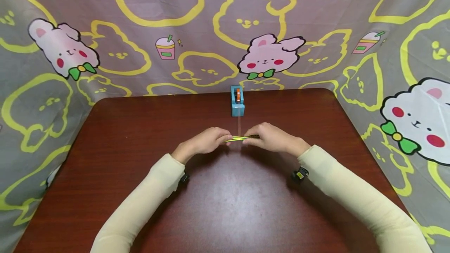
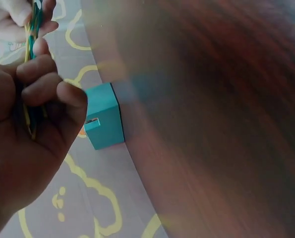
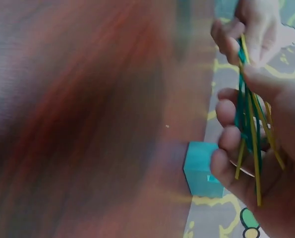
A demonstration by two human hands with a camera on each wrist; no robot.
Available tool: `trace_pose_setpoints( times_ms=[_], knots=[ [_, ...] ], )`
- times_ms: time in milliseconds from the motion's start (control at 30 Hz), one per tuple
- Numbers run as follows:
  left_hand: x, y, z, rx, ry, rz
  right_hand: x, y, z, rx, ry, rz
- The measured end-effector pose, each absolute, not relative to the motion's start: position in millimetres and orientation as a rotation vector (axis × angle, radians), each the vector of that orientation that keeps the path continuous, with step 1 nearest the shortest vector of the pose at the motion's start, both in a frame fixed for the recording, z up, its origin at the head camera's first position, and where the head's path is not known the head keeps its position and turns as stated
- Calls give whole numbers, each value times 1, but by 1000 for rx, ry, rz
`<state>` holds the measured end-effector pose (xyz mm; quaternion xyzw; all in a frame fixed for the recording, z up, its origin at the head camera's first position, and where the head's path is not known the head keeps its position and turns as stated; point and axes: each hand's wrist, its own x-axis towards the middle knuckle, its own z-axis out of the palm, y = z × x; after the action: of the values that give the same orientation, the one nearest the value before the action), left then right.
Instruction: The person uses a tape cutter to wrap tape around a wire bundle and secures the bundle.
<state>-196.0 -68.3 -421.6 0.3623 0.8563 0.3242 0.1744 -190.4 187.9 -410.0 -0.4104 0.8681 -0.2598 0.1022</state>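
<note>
Both hands hold a bundle of thin yellow and green sticks (image 1: 238, 138) crosswise over the table. My left hand (image 1: 212, 140) grips its left end, with the fingers curled round it in the left wrist view. My right hand (image 1: 270, 138) pinches the other end between thumb and fingers; loose stick ends (image 3: 256, 163) fan out across its palm. A clear strip of tape (image 1: 239, 126) runs from the blue tape dispenser (image 1: 238, 110) toward me and meets the short stretch of bundle between the hands. Parts of the sticks are hidden by the fingers.
The dispenser stands near the back edge of the dark wooden table (image 1: 140, 128), beyond the hands. A patterned cloth (image 1: 197, 18) hangs behind the table and along both sides. Dark wrist cameras (image 1: 300, 174) sit under both sleeves.
</note>
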Motion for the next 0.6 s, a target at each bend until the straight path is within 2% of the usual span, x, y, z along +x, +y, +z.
trace_pose_setpoints(
  times_ms=[367,600],
  knots=[
    [-190,-70,-424,1144,2661,777,-236,195,-394,-538,1990,-983],
    [-189,-69,-427,1202,2700,767,-254,195,-416,-400,1592,-1087]
  ],
)
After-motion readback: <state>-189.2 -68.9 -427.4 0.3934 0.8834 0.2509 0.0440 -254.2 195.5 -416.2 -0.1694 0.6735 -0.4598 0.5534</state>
